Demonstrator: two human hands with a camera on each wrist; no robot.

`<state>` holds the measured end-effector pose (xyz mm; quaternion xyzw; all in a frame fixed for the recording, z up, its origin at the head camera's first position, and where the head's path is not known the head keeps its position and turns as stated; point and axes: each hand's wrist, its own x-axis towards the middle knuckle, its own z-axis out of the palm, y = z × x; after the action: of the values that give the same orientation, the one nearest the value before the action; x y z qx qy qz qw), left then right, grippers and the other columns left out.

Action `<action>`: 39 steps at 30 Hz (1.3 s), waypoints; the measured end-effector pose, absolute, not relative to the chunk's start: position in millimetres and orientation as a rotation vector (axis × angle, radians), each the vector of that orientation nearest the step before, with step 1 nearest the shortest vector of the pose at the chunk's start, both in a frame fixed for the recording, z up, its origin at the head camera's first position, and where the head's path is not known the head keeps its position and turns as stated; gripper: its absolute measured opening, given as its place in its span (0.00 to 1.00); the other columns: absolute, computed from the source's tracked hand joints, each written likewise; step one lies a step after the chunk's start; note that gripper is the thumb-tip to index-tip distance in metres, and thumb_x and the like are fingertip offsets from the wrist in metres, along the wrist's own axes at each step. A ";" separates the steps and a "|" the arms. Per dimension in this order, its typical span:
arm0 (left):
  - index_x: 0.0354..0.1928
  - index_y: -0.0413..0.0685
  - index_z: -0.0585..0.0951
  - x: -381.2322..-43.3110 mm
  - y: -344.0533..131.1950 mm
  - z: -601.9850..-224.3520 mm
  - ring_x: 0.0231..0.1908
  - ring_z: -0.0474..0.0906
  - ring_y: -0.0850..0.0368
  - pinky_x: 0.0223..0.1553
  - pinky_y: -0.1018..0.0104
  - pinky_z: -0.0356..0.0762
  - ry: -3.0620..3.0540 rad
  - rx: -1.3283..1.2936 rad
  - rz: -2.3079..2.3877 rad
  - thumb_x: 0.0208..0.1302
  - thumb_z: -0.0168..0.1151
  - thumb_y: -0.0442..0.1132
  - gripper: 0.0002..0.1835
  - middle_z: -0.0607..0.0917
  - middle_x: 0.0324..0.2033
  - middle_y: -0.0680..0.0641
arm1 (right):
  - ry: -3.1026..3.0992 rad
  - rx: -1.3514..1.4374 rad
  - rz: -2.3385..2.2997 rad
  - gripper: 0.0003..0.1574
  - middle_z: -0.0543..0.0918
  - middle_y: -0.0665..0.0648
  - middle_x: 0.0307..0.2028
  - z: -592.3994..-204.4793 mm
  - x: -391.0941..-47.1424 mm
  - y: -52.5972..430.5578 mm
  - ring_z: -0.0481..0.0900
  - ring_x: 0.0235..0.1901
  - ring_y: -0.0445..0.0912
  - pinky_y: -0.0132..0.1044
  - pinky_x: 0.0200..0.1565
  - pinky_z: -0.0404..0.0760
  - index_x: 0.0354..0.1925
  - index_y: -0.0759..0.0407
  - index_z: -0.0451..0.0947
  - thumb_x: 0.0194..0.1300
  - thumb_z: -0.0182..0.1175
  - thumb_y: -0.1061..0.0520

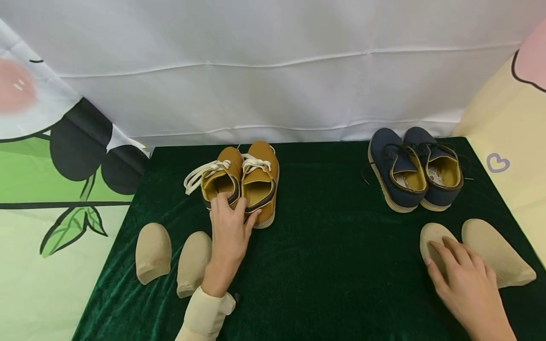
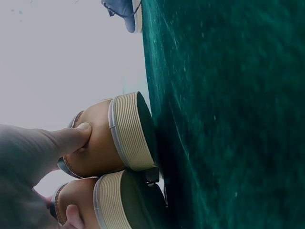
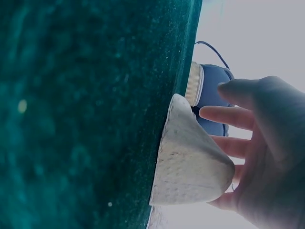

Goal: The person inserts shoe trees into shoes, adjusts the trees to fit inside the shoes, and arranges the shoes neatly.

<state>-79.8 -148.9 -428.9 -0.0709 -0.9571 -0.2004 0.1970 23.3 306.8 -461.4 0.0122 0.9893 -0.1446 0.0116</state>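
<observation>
A pair of tan lace-up shoes [image 1: 261, 189] with white laces stands side by side at the back left. My left hand [image 1: 228, 225] grips both at their heels, with fingers inside the openings and the thumb [image 2: 76, 138] on the outside of one heel. In the left wrist view the underside of the ribbed soles [image 2: 138, 133] shows at the heel end. My right hand [image 1: 467, 279] reaches over a beige moulded shoe insert [image 3: 190, 162], its fingers loosely spread around the top. A second insert [image 1: 495, 253] lies to its right.
Navy lace-up shoes [image 1: 394, 170] stand at the back right, beyond the right hand. Two more beige inserts [image 1: 153, 253] lie left of the left forearm. Everything rests on a dark green velvet cloth [image 1: 332, 265], with a white curtain [image 1: 298, 94] behind.
</observation>
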 end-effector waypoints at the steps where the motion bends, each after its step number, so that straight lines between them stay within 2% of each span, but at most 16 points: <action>1: 0.44 0.44 0.81 -79.2 -147.4 -428.7 0.53 0.68 0.36 0.52 0.44 0.70 -2.675 -0.206 -0.565 0.67 0.73 0.48 0.16 0.73 0.55 0.34 | 3.080 0.051 -0.451 0.29 0.64 0.77 0.69 -461.1 23.3 307.0 0.56 0.65 0.77 0.79 0.58 0.54 0.68 0.63 0.70 0.76 0.60 0.52; 10: 0.43 0.45 0.82 -73.6 -133.7 -430.3 0.50 0.68 0.39 0.46 0.50 0.68 -2.634 -0.252 -0.544 0.66 0.74 0.49 0.16 0.74 0.53 0.35 | 3.070 0.137 -0.421 0.30 0.60 0.80 0.71 -459.7 23.9 305.8 0.54 0.66 0.79 0.82 0.59 0.53 0.68 0.65 0.69 0.74 0.61 0.55; 17: 0.42 0.46 0.82 -70.3 -122.9 -431.5 0.50 0.68 0.40 0.46 0.51 0.68 -2.628 -0.260 -0.551 0.67 0.73 0.49 0.15 0.74 0.53 0.36 | 3.053 0.166 -0.420 0.31 0.56 0.80 0.73 -460.9 22.1 307.8 0.53 0.66 0.81 0.83 0.60 0.54 0.69 0.66 0.67 0.74 0.60 0.56; 23: 0.42 0.47 0.81 -66.0 -110.2 -432.3 0.49 0.68 0.43 0.46 0.53 0.67 -2.637 -0.292 -0.558 0.69 0.70 0.51 0.15 0.73 0.52 0.39 | 3.046 0.179 -0.418 0.33 0.56 0.82 0.72 -461.8 20.7 309.5 0.55 0.63 0.84 0.84 0.57 0.56 0.70 0.64 0.64 0.72 0.61 0.56; 27: 0.42 0.48 0.82 -64.0 -101.4 -432.2 0.48 0.68 0.44 0.45 0.54 0.67 -2.637 -0.305 -0.555 0.67 0.72 0.51 0.15 0.74 0.51 0.39 | 3.047 0.174 -0.428 0.34 0.55 0.83 0.71 -462.3 20.6 311.0 0.56 0.60 0.86 0.85 0.56 0.57 0.70 0.64 0.64 0.72 0.62 0.57; 39: 0.42 0.51 0.83 -58.9 -83.0 -433.7 0.45 0.70 0.48 0.41 0.59 0.66 -2.661 -0.297 -0.472 0.67 0.70 0.55 0.16 0.76 0.49 0.42 | 3.024 0.127 -0.423 0.45 0.55 0.84 0.70 -464.2 19.3 315.8 0.57 0.56 0.87 0.84 0.52 0.61 0.71 0.63 0.62 0.63 0.72 0.55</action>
<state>-58.9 -83.0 -433.7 -0.1067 -0.9570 -0.1696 0.2099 19.3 315.8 -464.2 0.0415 0.9886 -0.1382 0.0426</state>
